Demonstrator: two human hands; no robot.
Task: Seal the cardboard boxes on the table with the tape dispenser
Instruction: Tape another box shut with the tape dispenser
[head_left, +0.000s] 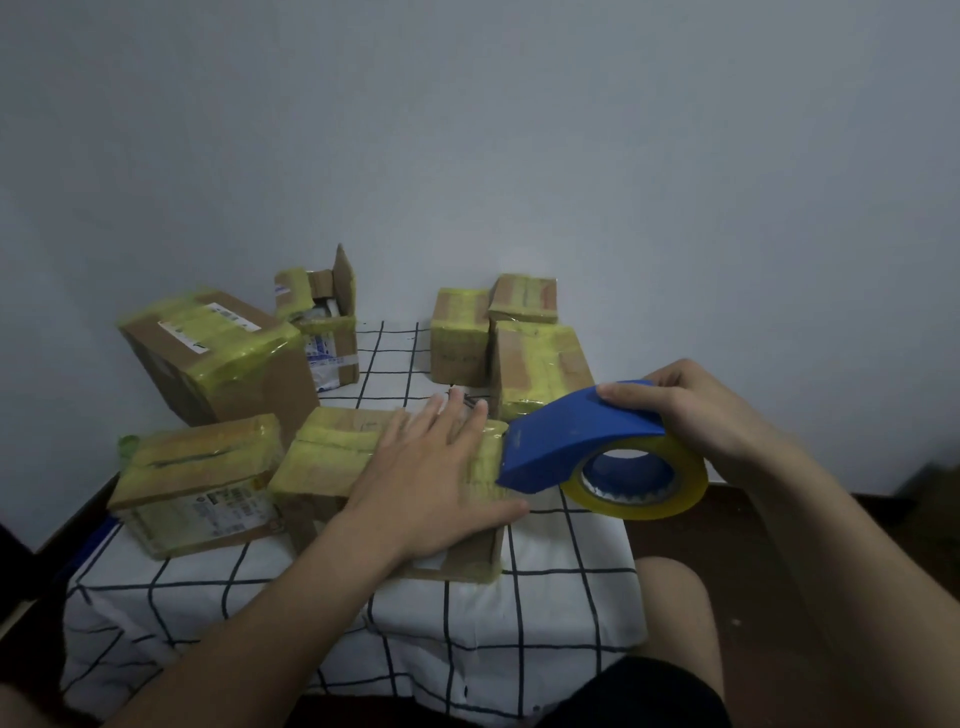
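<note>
Left to right: front-left box (197, 483) and big box (208, 353) behind it both have their tops covered in yellowish tape. The open box (322, 322) at the back has one flap standing up and contents showing, so I judge it's not sealed yet. Middle box (363, 467) sits near the front edge of the table (545, 597). The left hand (436, 467) lies flat on its lid, fingers straight and spread, pressing down and gripping nothing. Right of that is a cluster: back box (460, 338), small box (524, 299) on or behind its neighbour (can't tell which), and right box (540, 374), all taped. Tape dispenser (576, 436) is at the middle box's right end, nose at the lid edge, with the tape roll (639, 483) hanging off past the box. Right hand (696, 410) holds it from above, fingers curled over the blue shell. Handling, my read: the boxes are small and look light, so they'd skid under a tape pull and need pinning flat-handed on the lid. Cardboard is stiff at edges, gives at the flap seam, and is slick where taped. The dispenser is rigid plastic; hold the arched shell, clear of the front edge. The tape is thin and sticky and will wrinkle if slack. Count: seven boxes (six closed, one open), one dispenser, one roll, two hands.
</note>
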